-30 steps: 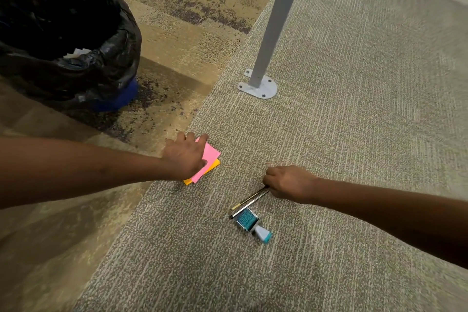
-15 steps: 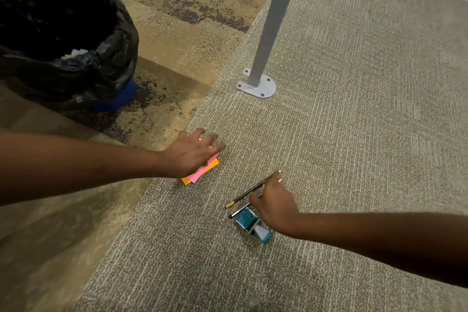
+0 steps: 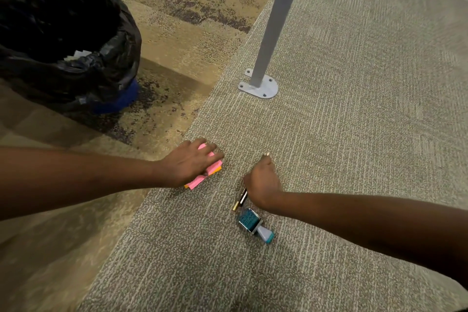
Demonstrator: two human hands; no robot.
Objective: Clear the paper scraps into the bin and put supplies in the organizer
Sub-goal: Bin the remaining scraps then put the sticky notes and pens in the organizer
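Note:
A pink and orange sticky-note pad (image 3: 202,178) lies on the grey carpet, and my left hand (image 3: 188,162) lies over it with fingers curling round its far edge. My right hand (image 3: 262,182) is closed round a pencil and a pen (image 3: 240,199); their ends stick out below the fist and the pencil tip shows above it. A teal stamp (image 3: 254,224) lies on the carpet just below my right wrist. The bin (image 3: 76,76), lined with a black bag, stands at the upper left with white paper inside.
A grey metal table leg (image 3: 274,20) with a screwed foot plate (image 3: 258,87) rises from the carpet behind the hands. Brown patterned carpet lies to the left of the grey carpet. A wall base runs along the top right.
My right hand moved off the stamp and closed round the pencil and pen, turning them more upright. My left hand spread further over the sticky-note pad.

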